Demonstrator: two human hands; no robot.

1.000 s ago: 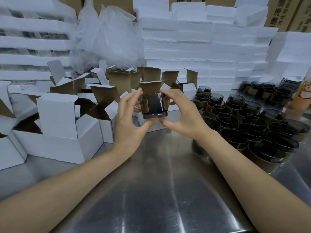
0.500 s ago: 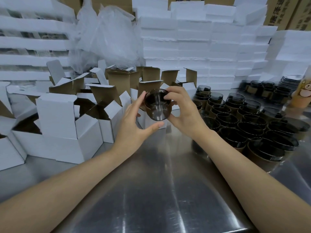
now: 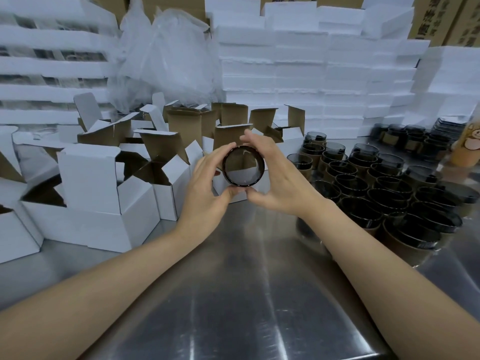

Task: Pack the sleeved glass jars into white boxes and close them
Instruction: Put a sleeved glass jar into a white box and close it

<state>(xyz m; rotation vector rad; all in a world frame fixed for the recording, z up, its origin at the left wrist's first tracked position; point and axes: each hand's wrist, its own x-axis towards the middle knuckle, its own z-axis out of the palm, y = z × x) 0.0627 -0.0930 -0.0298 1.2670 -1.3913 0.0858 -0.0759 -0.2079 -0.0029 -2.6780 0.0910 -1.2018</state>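
A dark glass jar (image 3: 243, 166) is held up over the steel table, tipped on its side so its round end faces me. My left hand (image 3: 207, 188) cups its left side with fingers and thumb curled around it. Holding the jar's right side is my right hand (image 3: 275, 178), fingers over the top and thumb underneath. Open white boxes (image 3: 104, 193) with brown insides stand in a cluster at the left and behind the jar. Several sleeved dark jars (image 3: 384, 185) stand in rows at the right.
The steel table (image 3: 233, 294) stretches toward me. White foam blocks (image 3: 298, 74) are stacked along the back, with a clear plastic bag (image 3: 166, 58) at the back left. An orange bottle (image 3: 467, 149) stands at the far right, and brown cartons rise behind it.
The jar has been turned from showing its side to facing me end-on, and it has come slightly lower. My left hand has closed in around its left side.
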